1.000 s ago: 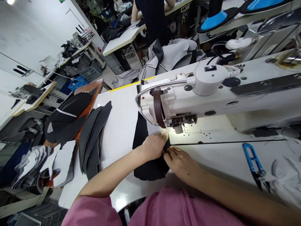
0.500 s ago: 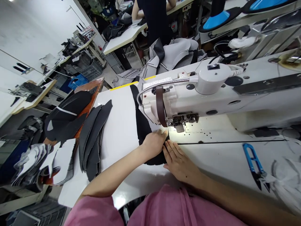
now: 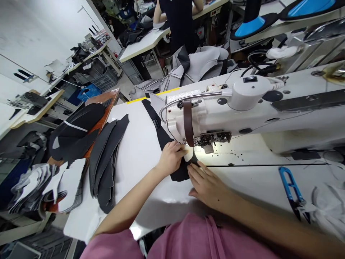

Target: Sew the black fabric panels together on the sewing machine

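Note:
A black fabric piece (image 3: 180, 175) with a pale layer at its edge lies on the white sewing table (image 3: 134, 144), partly under the head of the white sewing machine (image 3: 175, 124). My left hand (image 3: 170, 158) is closed on this piece just left of the needle area, fingers curled at the pale layer. Flat on the right edge of the piece and the table lies my right hand (image 3: 206, 181), its fingers stretched out towards the needle. The needle itself is hidden by the machine head and a brown strap (image 3: 188, 124).
Stacked black cut pieces (image 3: 107, 162) lie on the left of the table. Further left are white-backed pieces (image 3: 71, 183). Blue-handled thread snips (image 3: 291, 185) lie on the right by white material (image 3: 323, 208). Grey covers (image 3: 202, 63) are heaped behind, near another person (image 3: 180, 25).
The black piece has turned and slid further towards the machine, its front edge now farther from me. My left hand has shifted slightly left and away from me; more of the pale layer shows.

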{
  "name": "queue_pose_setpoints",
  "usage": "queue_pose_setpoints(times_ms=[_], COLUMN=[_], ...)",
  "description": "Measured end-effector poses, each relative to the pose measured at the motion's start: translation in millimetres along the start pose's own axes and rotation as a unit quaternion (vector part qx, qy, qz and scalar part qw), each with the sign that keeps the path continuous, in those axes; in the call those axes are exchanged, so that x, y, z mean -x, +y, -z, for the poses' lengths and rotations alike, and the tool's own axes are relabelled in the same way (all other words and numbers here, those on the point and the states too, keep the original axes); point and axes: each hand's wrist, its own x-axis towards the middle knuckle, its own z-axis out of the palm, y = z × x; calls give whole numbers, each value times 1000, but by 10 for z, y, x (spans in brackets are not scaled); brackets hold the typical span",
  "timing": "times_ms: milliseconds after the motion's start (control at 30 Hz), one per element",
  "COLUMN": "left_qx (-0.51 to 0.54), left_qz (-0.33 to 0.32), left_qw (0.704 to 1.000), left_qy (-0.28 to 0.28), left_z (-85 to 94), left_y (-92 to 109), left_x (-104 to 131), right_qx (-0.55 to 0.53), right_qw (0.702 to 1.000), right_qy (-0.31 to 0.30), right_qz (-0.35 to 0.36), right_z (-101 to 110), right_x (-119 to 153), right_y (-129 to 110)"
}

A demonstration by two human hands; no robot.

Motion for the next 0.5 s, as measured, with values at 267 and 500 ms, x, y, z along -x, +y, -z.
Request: queue_pose_setpoints(times_ms=[267, 500], left_qx=[55, -31], left_qz=[-83, -107], left_qw=[994, 994], left_qy=[46, 12], left_z=[-135, -134], left_y=[-252, -236], left_x=[-109, -244], right_qx=[-111, -135], right_qw=[986, 981], right_qy=[-56, -83], right_qz=[113, 114], right_z=[-53, -141], right_x=[-56, -231], right_y=[230, 352])
